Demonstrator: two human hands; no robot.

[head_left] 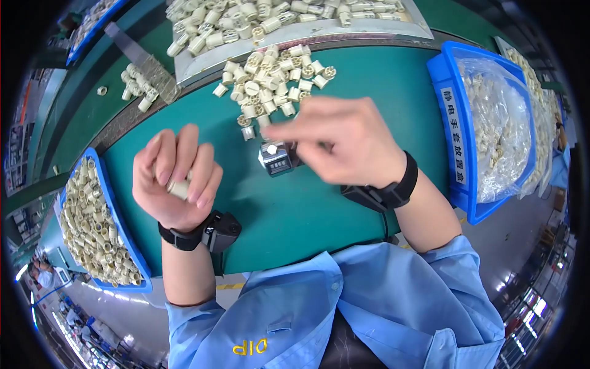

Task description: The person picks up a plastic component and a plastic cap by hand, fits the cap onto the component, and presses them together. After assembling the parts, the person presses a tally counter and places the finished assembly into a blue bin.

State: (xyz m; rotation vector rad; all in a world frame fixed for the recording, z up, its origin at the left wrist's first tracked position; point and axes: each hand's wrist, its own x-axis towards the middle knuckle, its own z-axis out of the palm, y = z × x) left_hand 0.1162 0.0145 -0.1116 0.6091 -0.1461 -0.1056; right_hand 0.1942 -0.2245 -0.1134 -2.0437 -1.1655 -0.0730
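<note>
My left hand [178, 175] is turned palm up, fingers curled round a small cream plastic cylindrical part [179, 188]. My right hand [350, 141] is smeared by motion over the green mat, its index finger stretched leftward above a small silver tally counter [279, 162]. Whether that finger touches the counter or a part cannot be made out. Just beyond its tip lies a loose pile of cream cylindrical parts [264, 86], some lying on their sides and some showing ribbed round ends.
A blue bin [136, 255] full of similar parts stands at the left. At the right is a blue bin [435, 77] with a clear plastic bag of parts. A metal tray [344, 27] heaped with parts sits at the back, near a flat metal strip [144, 61].
</note>
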